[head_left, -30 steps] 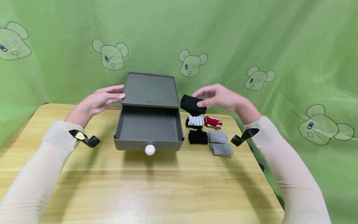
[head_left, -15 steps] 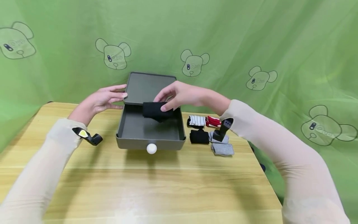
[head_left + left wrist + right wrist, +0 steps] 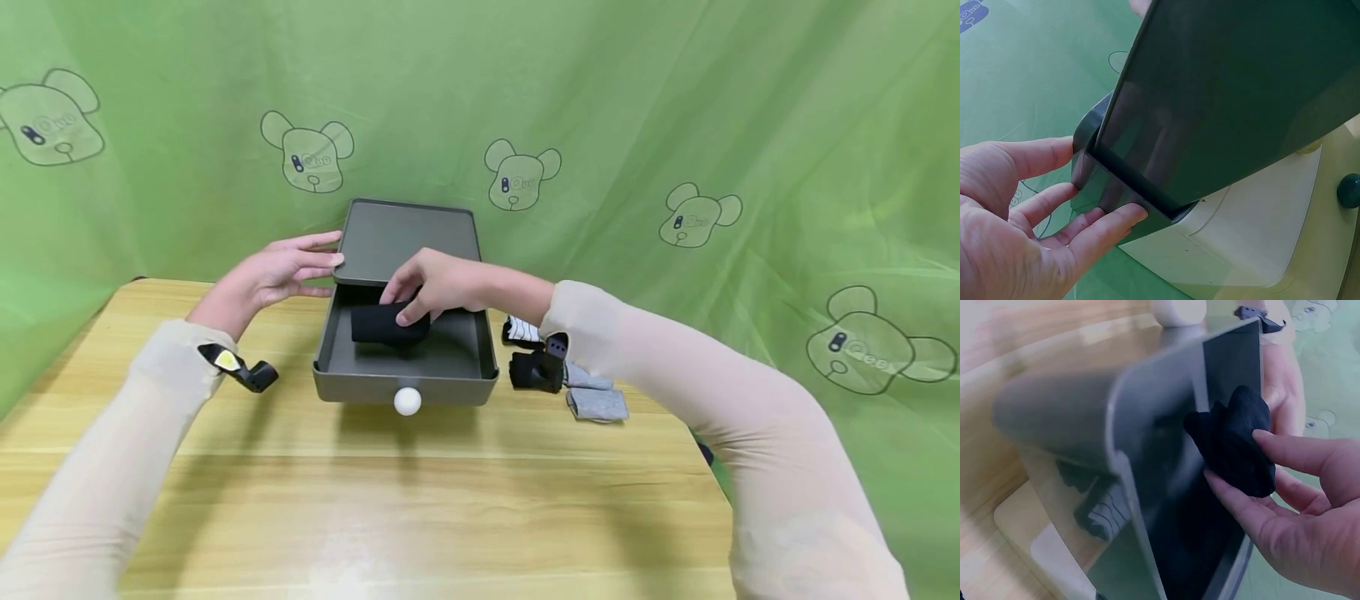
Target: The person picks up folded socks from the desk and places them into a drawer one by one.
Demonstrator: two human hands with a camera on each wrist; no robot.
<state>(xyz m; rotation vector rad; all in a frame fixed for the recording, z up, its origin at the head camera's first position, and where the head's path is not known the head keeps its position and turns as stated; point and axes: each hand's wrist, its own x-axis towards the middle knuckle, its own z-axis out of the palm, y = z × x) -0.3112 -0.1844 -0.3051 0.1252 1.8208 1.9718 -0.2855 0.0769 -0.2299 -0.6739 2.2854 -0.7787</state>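
Observation:
My right hand (image 3: 442,283) pinches a folded black sock (image 3: 375,324) between thumb and fingers, inside the pulled-out drawer (image 3: 450,354) of a dark grey box. In the right wrist view the sock (image 3: 1235,440) is bunched at the fingertips, close to the drawer's inner wall. My left hand (image 3: 281,271) rests its extended fingertips against the left side of the box (image 3: 412,233). The left wrist view has those fingers spread along the box's side wall (image 3: 1135,181). A round white knob (image 3: 407,401) is on the drawer front.
Right of the drawer, on the wooden table (image 3: 375,500), lie another folded black sock (image 3: 527,372), a striped white one (image 3: 522,329) and grey ones (image 3: 597,405), partly hidden by my right wrist. A green curtain (image 3: 615,100) hangs behind.
My right hand has carried the black sock leftward from beside the box, then down into the drawer. My left hand has stayed at the box's side.

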